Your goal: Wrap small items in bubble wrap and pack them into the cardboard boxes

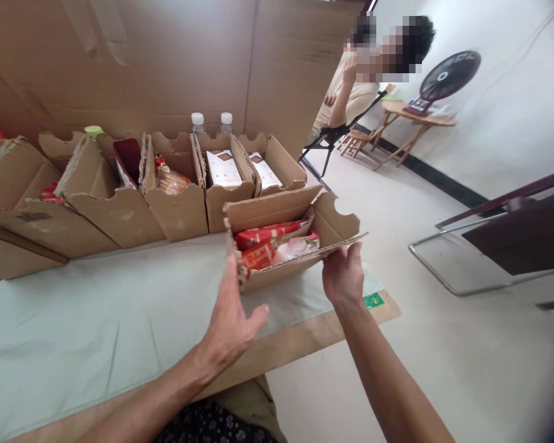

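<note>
An open cardboard box sits at the table's right end, filled with red snack packets. My right hand grips the box's near right flap, fingers curled on the cardboard. My left hand rests against the box's near left corner with fingers stretched upward and thumb spread, holding nothing.
A row of open cardboard boxes with snacks and cartons lines the back of the pale-cloth table, with two water bottles behind. A tall cardboard sheet stands at the back. A person sits on a chair by a fan. A metal frame lies at the right.
</note>
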The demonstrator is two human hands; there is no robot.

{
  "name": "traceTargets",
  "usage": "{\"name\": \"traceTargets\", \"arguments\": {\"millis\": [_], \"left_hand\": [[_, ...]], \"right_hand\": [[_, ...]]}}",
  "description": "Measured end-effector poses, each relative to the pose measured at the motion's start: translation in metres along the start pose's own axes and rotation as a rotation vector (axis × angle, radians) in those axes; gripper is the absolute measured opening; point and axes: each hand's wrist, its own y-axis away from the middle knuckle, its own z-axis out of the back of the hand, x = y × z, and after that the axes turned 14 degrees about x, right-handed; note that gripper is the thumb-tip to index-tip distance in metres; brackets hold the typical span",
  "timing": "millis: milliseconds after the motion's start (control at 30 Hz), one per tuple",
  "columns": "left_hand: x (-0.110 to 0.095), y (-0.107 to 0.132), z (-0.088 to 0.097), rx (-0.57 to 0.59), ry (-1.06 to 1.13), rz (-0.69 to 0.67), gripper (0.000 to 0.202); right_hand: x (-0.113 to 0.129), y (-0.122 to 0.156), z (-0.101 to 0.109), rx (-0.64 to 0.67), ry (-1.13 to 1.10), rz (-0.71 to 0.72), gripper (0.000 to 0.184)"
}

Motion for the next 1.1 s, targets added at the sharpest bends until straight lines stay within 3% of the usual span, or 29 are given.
{"name": "traceTargets", "arguments": {"millis": [167, 300, 567, 733, 867, 967, 1100], "left_hand": [[0.013, 0.025, 0.056, -0.367, -0.083, 0.16, 0.058], [0.031, 0.027, 0.082, -0.502, -0.091, 0.165, 0.044], [0.051, 0.019, 0.096, -0.396, 0.016, 0.142, 0.036], [0.061, 0.014, 0.116, -0.258, 0.098, 0.172, 0.048], [0.071, 0.041, 0.139, -0.163, 0.07, 0.196, 0.048], [0.072, 0.073, 0.144, -0.089, 0.03, 0.184, 0.048], [0.068, 0.113, 0.143, -0.047, -0.155, 0.104, 0.044]], "right_hand": [[-0.021, 0.02, -0.062, 0.293, 0.034, -0.07, 0.066], [-0.032, 0.023, -0.08, 0.508, 0.163, -0.099, 0.067], [-0.049, 0.021, -0.071, 0.49, 0.381, -0.243, 0.043], [-0.058, 0.037, -0.071, 0.345, 0.812, -0.241, 0.045], [-0.053, 0.064, -0.086, 0.154, 1.056, -0.157, 0.043], [-0.047, 0.071, -0.105, 0.259, 1.038, -0.255, 0.048], [-0.043, 0.05, -0.128, 0.368, 1.02, -0.326, 0.065]]}}
